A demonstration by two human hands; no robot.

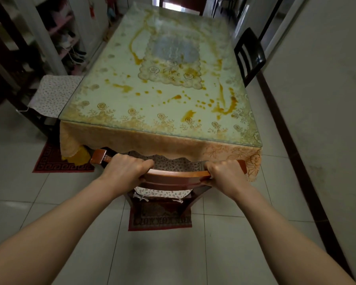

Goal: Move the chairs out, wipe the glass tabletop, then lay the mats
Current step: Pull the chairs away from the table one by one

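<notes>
Reddish wood fills both my hands: my left hand and my right hand each have a clenched grip on the curved top rail of the near chair, fingers curled over its far edge, thumbs on the near side. That chair stands at the near end of the desk, its patterned seat cushion tucked partly under the scalloped hem of the orange lace tablecloth. Its legs stand on a small dark red rug on the pale tiled floor.

Above the cloth lies the glass tabletop, streaked and spotted with orange-yellow spills, thickest near the right front corner and along the left side. A lace mat shows in the middle of the top; whether it lies over or under the glass I cannot tell.

On the left side a second chair with a floral cushion sits against the desk edge, another red rug below it. On the right a black chair stands with its slatted back against the desk, near the white wall. At the far end, a dark red chair back is just visible. Shelves holding shoes stand at upper left.
</notes>
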